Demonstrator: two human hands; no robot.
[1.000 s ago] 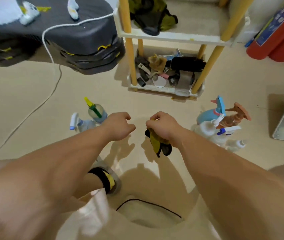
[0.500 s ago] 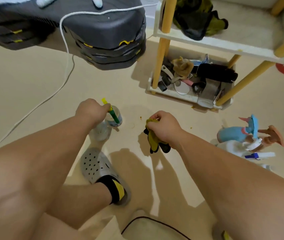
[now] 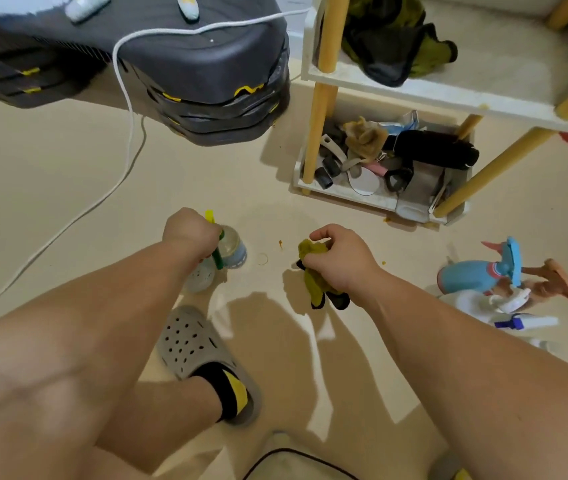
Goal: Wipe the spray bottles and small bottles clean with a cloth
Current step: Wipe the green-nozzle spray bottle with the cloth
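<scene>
My left hand (image 3: pixel 191 233) grips the yellow-green trigger head of a clear spray bottle (image 3: pixel 232 249) that stands on the beige floor. A second clear bottle (image 3: pixel 201 278) sits just below it, partly hidden by my wrist. My right hand (image 3: pixel 339 259) holds a bunched olive and black cloth (image 3: pixel 313 278) above the floor, a short way right of the bottles. Further right lies a cluster of spray bottles: a blue one (image 3: pixel 473 275), a brown one (image 3: pixel 549 280) and white ones (image 3: pixel 504 311).
A white shelf with yellow posts (image 3: pixel 320 109) stands behind, its bottom tray full of odds and ends. A dark stacked object (image 3: pixel 206 74) with a white cable (image 3: pixel 130 109) sits at back left. My foot in a grey clog (image 3: pixel 199 355) is below the left hand.
My left hand reached leftward and took hold of the green-headed spray bottle. The view shifted left, so the bottle cluster slid to the right edge. My right hand still holds the cloth.
</scene>
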